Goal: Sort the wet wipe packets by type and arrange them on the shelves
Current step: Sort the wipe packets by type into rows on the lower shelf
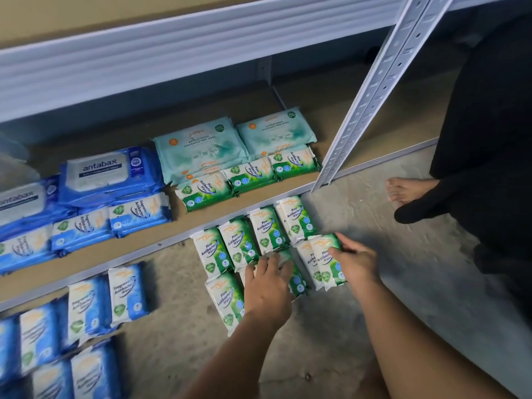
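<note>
Several green Pine wipe packets (239, 247) lie on the concrete floor in front of the bottom shelf (201, 223). My left hand (269, 286) lies on one green packet (296, 279) in the middle of that group, fingers curled over it. My right hand (355, 262) grips the upper edge of another green packet (326, 263) at the group's right side. Three green Pine packets (205, 191) sit in a row on the shelf, in front of pale teal fragrance-free packs (198, 146). Blue antabax packs (108, 174) and blue fragrance-free packets (138, 214) fill the shelf's left part.
More blue fragrance-free packets (126, 293) lie on the floor at the left. A white perforated shelf post (380, 90) slants down to the floor at the right. Another person in black clothing, with a bare foot (408, 188), stands at the right.
</note>
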`<state>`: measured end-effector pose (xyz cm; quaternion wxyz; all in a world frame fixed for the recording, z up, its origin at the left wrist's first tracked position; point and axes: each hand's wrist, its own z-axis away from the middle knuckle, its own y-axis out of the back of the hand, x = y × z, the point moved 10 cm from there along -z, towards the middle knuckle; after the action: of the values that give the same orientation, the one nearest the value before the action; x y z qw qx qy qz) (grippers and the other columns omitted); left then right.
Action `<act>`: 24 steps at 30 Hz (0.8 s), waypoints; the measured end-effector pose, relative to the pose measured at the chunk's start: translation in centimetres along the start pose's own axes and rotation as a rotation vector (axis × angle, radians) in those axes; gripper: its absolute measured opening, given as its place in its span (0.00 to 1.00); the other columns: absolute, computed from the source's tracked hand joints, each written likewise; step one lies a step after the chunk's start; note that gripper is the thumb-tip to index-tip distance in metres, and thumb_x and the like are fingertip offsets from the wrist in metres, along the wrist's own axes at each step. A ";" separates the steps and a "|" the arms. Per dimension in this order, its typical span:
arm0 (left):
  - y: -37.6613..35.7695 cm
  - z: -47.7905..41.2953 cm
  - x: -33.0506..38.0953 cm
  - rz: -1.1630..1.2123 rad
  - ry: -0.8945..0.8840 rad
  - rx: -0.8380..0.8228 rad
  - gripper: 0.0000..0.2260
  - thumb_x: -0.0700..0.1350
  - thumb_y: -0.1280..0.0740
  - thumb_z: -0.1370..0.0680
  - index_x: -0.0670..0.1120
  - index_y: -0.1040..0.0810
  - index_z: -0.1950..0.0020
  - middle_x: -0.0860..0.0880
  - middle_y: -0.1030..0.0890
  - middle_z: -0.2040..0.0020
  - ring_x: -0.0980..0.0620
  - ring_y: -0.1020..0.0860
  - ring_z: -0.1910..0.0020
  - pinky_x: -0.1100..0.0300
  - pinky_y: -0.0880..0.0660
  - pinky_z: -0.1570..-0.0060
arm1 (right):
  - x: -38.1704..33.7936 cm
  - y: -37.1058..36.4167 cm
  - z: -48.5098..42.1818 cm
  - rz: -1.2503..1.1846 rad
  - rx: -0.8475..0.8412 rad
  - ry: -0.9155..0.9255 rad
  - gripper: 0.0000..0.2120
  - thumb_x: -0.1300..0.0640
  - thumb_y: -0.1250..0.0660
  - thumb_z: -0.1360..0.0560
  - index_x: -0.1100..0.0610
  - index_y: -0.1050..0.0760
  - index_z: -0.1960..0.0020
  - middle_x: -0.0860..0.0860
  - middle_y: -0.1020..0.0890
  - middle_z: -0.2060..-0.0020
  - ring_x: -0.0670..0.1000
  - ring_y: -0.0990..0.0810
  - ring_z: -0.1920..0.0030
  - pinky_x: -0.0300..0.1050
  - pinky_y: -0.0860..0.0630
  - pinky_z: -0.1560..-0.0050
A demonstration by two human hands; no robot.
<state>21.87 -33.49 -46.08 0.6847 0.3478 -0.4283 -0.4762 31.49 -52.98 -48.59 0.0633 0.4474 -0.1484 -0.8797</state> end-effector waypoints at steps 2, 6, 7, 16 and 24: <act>0.0 -0.1 0.0 0.015 0.001 0.015 0.30 0.57 0.34 0.21 0.53 0.40 0.23 0.45 0.43 0.20 0.42 0.45 0.22 0.41 0.47 0.26 | 0.0 0.0 -0.3 0.015 0.005 -0.003 0.21 0.68 0.24 0.29 0.54 0.18 0.39 0.50 0.14 0.54 0.47 0.16 0.60 0.37 0.21 0.61; 0.0 -0.2 0.0 0.035 -0.001 0.030 0.29 0.58 0.33 0.22 0.53 0.38 0.23 0.46 0.41 0.21 0.43 0.43 0.23 0.41 0.46 0.27 | 0.1 -0.7 -1.1 0.072 -0.008 0.007 0.22 0.68 0.24 0.30 0.55 0.18 0.37 0.48 0.16 0.57 0.44 0.19 0.64 0.33 0.23 0.64; -0.1 -0.2 -0.1 0.038 -0.001 0.035 0.29 0.58 0.33 0.22 0.53 0.37 0.24 0.46 0.40 0.22 0.43 0.42 0.23 0.41 0.45 0.27 | 0.3 -1.1 -1.3 0.088 -0.020 0.005 0.23 0.68 0.23 0.30 0.56 0.18 0.37 0.48 0.16 0.57 0.44 0.19 0.64 0.33 0.23 0.62; 0.3 -0.1 -0.3 0.064 -0.007 0.005 0.29 0.58 0.35 0.22 0.54 0.39 0.23 0.47 0.42 0.21 0.44 0.44 0.23 0.40 0.47 0.28 | 0.1 -3.2 -1.5 0.415 -0.027 0.103 0.21 0.63 0.27 0.26 0.55 0.21 0.33 0.53 0.16 0.43 0.52 0.17 0.47 0.40 0.24 0.44; 4.0 3.9 -4.8 0.158 0.082 0.059 0.27 0.58 0.40 0.21 0.55 0.38 0.22 0.50 0.36 0.23 0.46 0.38 0.24 0.46 0.39 0.29 | 0.3 -2.1 1.3 0.638 0.106 0.127 0.20 0.48 0.30 0.28 0.49 0.20 0.37 0.55 0.16 0.46 0.61 0.21 0.42 0.55 0.22 0.41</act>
<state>18.88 -28.02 -42.29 0.7265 0.3521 -0.4402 -0.3931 30.28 -50.78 -48.79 0.3214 0.4350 -0.3226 -0.7768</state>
